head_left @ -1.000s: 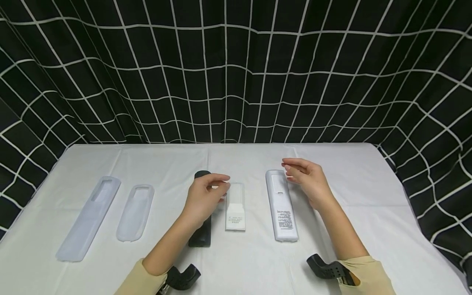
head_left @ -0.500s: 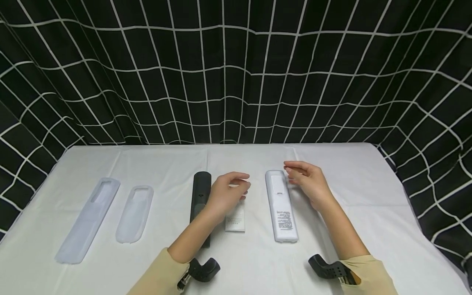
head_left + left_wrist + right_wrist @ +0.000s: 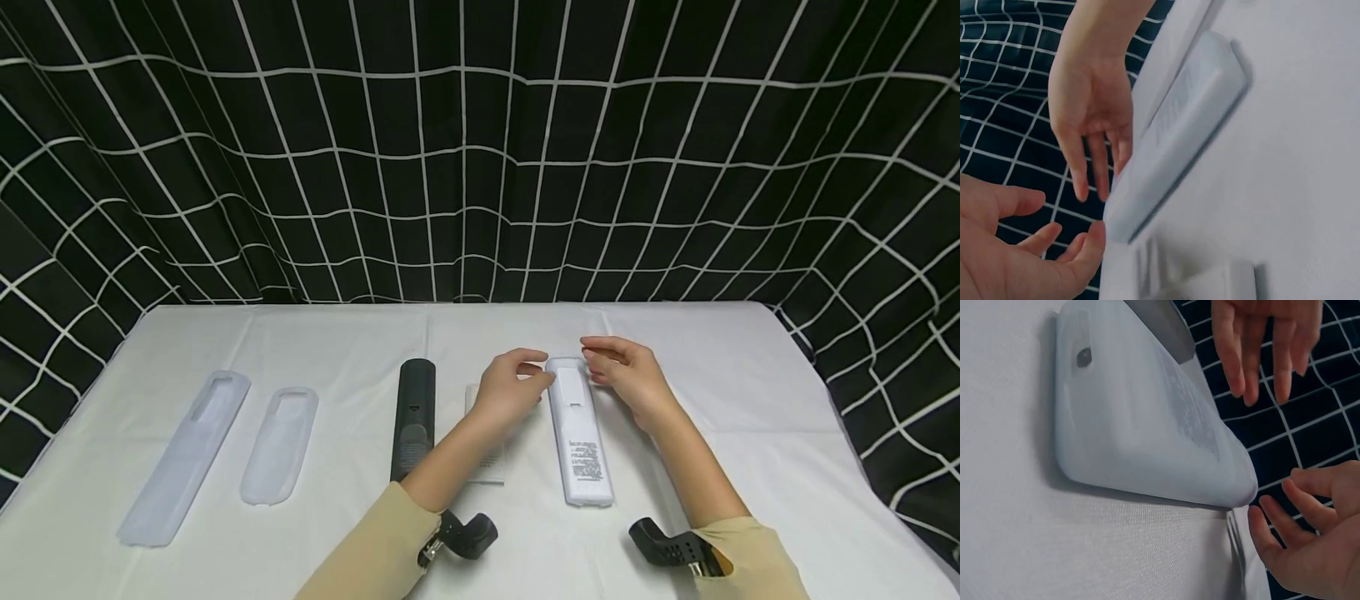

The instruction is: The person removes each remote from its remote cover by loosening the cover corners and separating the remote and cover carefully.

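A table (image 3: 720, 383) draped in white bears a row of things lying apart from one another. At the left lie a long translucent cover (image 3: 180, 471) and a shorter cover (image 3: 281, 447), both slanting; farther right are a black remote (image 3: 415, 417), a small white remote (image 3: 491, 469), partly hidden, and a long white remote (image 3: 581, 437), printed side up.

Spare pieces on a white cloth, as my head view shows them.
Toward the left of the white cloth (image 3: 712, 367) I have a long translucent cover (image 3: 183, 462), lying at a slant, and near it a shorter translucent cover (image 3: 280, 446) with rounded ends; each has an opening at its far end. Nearer the middle I see a black remote (image 3: 415, 408) beside a small white remote (image 3: 492, 468), both partly hidden from me. A black curtain (image 3: 480, 187) with white grid lines hangs behind.
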The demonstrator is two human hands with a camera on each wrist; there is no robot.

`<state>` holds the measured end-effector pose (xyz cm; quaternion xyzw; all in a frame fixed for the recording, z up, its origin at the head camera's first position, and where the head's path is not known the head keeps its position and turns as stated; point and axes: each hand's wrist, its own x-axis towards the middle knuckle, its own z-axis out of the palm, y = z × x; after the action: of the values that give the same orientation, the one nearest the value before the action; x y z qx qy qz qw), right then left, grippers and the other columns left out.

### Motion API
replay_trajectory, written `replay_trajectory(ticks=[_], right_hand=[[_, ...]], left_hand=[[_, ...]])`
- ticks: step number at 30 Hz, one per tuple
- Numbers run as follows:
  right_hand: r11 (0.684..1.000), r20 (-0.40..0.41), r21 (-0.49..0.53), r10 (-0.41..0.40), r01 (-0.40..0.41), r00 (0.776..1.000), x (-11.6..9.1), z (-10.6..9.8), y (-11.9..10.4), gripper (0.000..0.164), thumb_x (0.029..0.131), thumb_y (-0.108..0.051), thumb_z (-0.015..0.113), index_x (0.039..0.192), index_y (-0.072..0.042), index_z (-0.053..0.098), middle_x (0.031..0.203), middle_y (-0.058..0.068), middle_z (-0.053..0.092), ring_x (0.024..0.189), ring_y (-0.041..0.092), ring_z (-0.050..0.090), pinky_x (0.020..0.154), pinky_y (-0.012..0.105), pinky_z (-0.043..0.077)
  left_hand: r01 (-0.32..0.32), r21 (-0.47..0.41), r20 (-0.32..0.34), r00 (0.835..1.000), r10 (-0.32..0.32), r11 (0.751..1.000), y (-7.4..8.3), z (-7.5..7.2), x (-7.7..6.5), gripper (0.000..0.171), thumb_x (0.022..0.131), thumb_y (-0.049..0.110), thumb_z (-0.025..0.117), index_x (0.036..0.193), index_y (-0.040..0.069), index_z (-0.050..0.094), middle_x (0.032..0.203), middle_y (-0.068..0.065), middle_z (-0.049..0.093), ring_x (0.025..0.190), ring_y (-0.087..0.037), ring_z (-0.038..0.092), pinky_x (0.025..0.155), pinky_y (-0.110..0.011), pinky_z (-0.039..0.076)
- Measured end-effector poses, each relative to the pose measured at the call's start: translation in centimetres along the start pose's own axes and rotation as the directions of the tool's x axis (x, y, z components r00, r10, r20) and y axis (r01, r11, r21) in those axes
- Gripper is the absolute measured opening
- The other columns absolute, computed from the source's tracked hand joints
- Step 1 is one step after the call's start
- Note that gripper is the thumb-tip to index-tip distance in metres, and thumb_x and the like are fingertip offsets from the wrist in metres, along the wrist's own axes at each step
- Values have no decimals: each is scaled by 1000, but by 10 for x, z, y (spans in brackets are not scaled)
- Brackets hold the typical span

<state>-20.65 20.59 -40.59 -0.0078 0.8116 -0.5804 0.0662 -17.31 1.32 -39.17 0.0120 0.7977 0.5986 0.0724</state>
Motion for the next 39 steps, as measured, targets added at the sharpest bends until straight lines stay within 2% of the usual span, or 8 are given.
replay_trajectory(ticks=[5,11,16,21,25,30,35,39], right_hand=[[1000,22,8,18,-18,1000,4,-1,3,45,103,-14,54,141,8,49,142,26,50,90,2,60,85,21,55],[1000,51,14,20,-20,999,8,-1,6,46,103,-13,55,142,9,47,144,27,48,95,3,60,87,20,54],[1000,82,23,15,-17,997,10,-1,9,46,103,-12,54,142,10,46,145,28,47,101,3,60,89,19,53],[1000,94,1,24,-24,995,10,-1,10,45,102,-10,54,141,11,47,145,28,47,105,7,59,90,19,52],[999,106,-37,24,-21,994,10,-1,10,43,101,-8,54,140,11,49,143,28,49,108,11,58,90,19,51],[999,95,-46,21,-17,995,7,-3,10,43,101,-6,53,140,10,50,140,30,52,101,5,58,87,16,50],[999,65,-26,26,-25,998,4,-4,8,44,100,-8,55,141,8,50,142,28,51,98,2,57,86,15,51],[998,41,-59,21,-19,999,0,-5,3,44,100,-10,58,141,6,52,142,26,52,100,4,57,86,17,51]], left_hand=[[32,25,-17,999,-32,999,4,11,9,35,94,15,63,127,4,65,113,-13,67,99,-19,61,83,-28,52],[88,14,-62,994,-87,996,0,22,22,35,93,10,64,127,4,65,113,-14,67,99,-21,63,84,-30,54],[124,-5,-80,989,-124,992,-4,27,27,35,94,10,64,128,4,64,112,-14,68,98,-20,64,86,-31,54],[134,-93,-70,988,-141,987,-10,28,32,35,92,6,62,127,2,65,109,-14,68,86,-18,63,76,-25,54],[158,-192,-45,985,-169,969,-14,29,36,35,92,1,59,127,-1,63,109,-14,65,84,-18,62,74,-24,55],[156,-248,-31,985,-169,956,-15,28,36,36,92,-2,57,127,-4,62,109,-15,64,88,-19,64,82,-29,59],[138,-256,-30,988,-151,957,-11,26,33,33,93,-3,56,126,-4,63,109,-15,64,87,-16,63,85,-33,59],[121,-246,-27,991,-131,962,-7,23,29,30,94,-2,58,124,-2,65,106,-12,65,87,-17,64,84,-34,59]])
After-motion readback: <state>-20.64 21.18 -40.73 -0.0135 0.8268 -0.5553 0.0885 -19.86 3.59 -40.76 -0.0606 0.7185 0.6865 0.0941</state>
